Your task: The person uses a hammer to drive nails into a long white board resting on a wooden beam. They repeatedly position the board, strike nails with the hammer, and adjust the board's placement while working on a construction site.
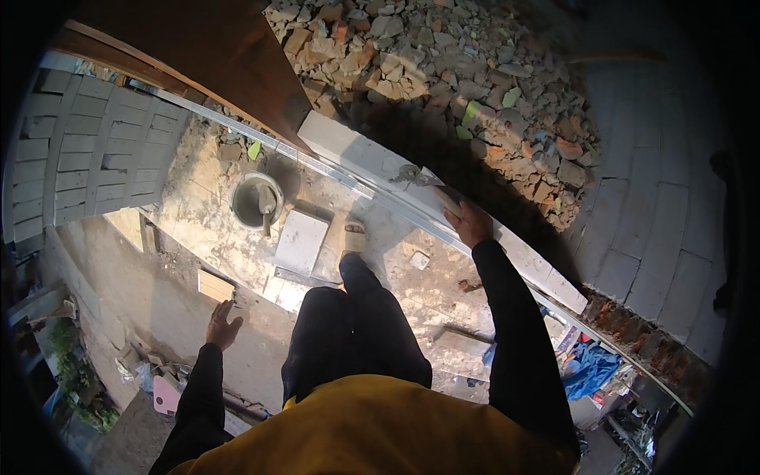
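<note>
My right hand [472, 224] is closed around the wooden handle of a trowel [446, 200]. It is just above a row of pale lightweight blocks [368, 155]. A lump of grey mortar [406, 173] lies on top of the row, near the trowel's blade. A long metal profile [338, 177] runs along the near side of the blocks. My left hand [223, 328] hangs with fingers apart and nothing in it, over a lower floor. Before me stand a round bucket [233, 205] with a second handled tool [267, 205] in it and a loose pale block [301, 242].
Broken brick and rubble [415, 53] fill the far side of the wall. A brown board [196, 53] rises at the upper left. Block walls stand at left [89, 148] and right [629, 249]. A blue plastic sheet [594, 368] lies lower right.
</note>
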The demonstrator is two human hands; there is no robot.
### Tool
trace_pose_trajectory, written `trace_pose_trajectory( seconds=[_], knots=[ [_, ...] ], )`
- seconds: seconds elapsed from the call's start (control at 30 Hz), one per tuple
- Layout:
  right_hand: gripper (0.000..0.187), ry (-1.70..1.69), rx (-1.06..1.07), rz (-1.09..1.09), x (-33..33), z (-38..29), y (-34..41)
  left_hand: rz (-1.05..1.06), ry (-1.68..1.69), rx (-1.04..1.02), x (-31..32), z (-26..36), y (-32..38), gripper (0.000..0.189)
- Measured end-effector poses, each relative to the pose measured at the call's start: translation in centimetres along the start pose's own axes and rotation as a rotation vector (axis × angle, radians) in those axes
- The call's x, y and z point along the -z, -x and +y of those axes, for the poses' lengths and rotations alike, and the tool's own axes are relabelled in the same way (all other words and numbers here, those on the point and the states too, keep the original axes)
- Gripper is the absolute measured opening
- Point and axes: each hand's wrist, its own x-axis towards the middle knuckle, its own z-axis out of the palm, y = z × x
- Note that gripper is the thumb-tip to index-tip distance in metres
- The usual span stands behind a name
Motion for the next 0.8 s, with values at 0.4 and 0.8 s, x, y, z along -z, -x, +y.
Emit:
trace_pose_trajectory(
  seconds=[0.4, 0.8],
  knots=[
    [0.083, -0.06, -0.195, -0.179, 4.3, 2.2, 5.5, -0.161, 0.256, 0.134, -9.7, -6.3, 10.2, 0.07],
    [0.077, 0.1, -0.057, -0.342, 2.7, 11.4, 6.7, -0.014, 0.44, 0.275, -15.0, -7.0, 21.2, 0.071]
  ],
)
